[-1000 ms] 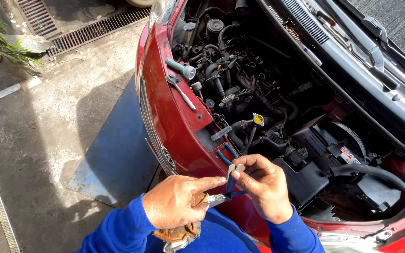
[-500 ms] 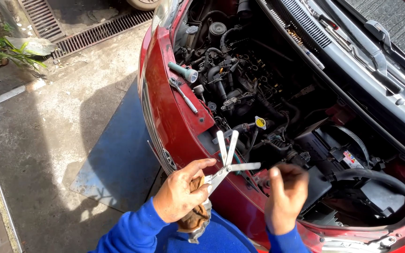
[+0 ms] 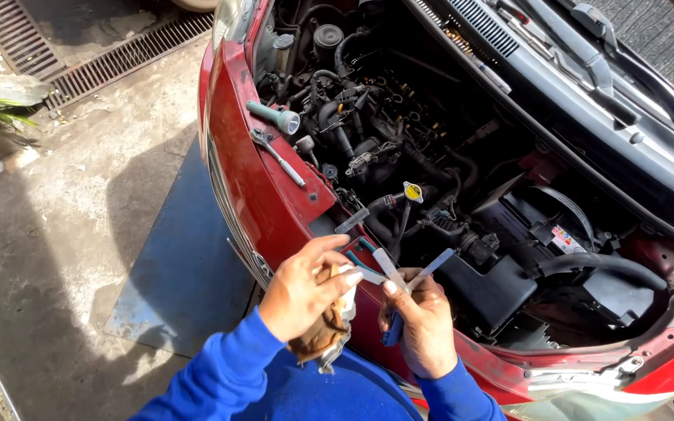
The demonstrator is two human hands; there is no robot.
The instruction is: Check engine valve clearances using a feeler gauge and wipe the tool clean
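A red car with its hood up fills the right and far part of the scene, the engine bay open and a wet concrete floor to the left. On the car's front edge, far from the hands, lie a small flashlight and a wrench, both with long axes running left-far to right-near. Near the bottom centre, over the front edge, both hands meet at a set of feeler blades. The blades fan out from a pivot low between the hands, their long axes pointing up and away toward the engine, one leaning left, one nearly straight, one leaning right. The left hand sits just left of the fan, fingers curled, fingertips touching the leftmost blade, with a brown rag bunched in its palm. The right hand lies directly under the fan and nearer its pivot, thumb and fingers pinching the blades' base.
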